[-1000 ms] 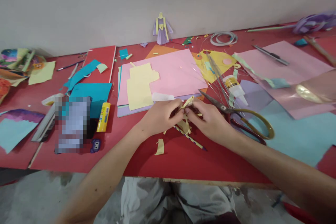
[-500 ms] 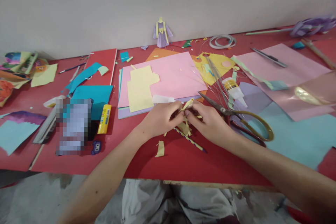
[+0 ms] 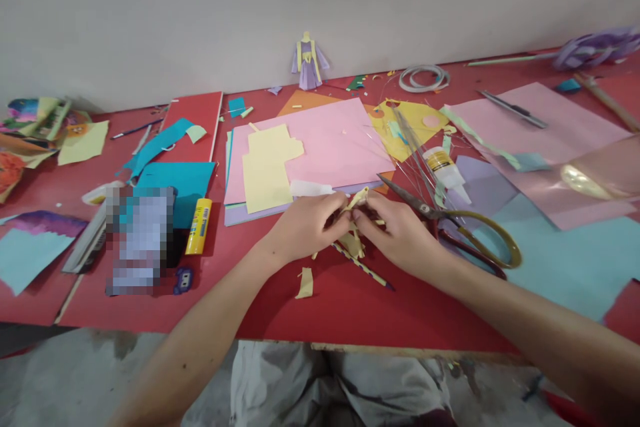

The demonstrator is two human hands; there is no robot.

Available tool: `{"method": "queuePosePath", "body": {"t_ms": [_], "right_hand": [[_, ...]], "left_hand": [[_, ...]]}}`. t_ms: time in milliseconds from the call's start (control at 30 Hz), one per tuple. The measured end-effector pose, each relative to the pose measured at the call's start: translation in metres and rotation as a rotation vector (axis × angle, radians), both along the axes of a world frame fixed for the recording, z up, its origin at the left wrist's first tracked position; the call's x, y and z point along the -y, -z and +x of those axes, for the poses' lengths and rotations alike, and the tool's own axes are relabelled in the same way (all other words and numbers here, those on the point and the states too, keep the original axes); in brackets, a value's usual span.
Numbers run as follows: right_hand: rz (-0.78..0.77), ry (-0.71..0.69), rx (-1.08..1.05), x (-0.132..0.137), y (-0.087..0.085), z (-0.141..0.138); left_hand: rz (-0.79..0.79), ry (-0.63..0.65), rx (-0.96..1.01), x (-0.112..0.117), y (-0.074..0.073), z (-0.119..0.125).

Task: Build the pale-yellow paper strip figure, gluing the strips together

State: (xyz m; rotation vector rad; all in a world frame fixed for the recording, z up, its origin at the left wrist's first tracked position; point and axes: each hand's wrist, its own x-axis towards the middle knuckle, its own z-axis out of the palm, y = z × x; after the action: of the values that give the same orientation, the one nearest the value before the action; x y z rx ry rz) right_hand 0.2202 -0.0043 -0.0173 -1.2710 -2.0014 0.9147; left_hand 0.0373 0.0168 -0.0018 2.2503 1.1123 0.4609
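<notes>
My left hand (image 3: 317, 220) and my right hand (image 3: 393, 223) meet above the red table, both closed with fingertips pinching a small rolled piece of pale yellow paper (image 3: 359, 198). Its lower part is partly hidden by my fingers. Beneath them, a spotted pencil (image 3: 367, 269) lies slanted on the table among cream paper scraps (image 3: 353, 245). Another torn scrap (image 3: 305, 283) rests just below my left hand. Right beside my right hand are scissors (image 3: 430, 210) with dark blades. Behind my hands, cut yellow paper (image 3: 267, 170) lies on pink sheets (image 3: 335, 133).
A yellow glue stick (image 3: 199, 227) and a blurred-out phone (image 3: 145, 240) lie to the left. On the right are a glue bottle (image 3: 445, 167), a craft knife (image 3: 515, 109) and blue paper (image 3: 555, 260). A purple paper doll (image 3: 309, 67) leans against the wall (image 3: 200, 20).
</notes>
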Motion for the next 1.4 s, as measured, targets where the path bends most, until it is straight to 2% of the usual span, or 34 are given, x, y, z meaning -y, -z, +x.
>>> {"method": "queuePosePath", "body": {"t_ms": [367, 1400], "right_hand": [[-0.014, -0.009, 0.090, -0.0010, 0.0010, 0.0009], [0.012, -0.009, 0.073, 0.0002, -0.0002, -0.0003]], "left_hand": [[0.113, 0.033, -0.064, 0.0001, 0.0033, -0.0017], [0.134, 0.043, -0.074, 0.0003, 0.0034, -0.0010]]}}
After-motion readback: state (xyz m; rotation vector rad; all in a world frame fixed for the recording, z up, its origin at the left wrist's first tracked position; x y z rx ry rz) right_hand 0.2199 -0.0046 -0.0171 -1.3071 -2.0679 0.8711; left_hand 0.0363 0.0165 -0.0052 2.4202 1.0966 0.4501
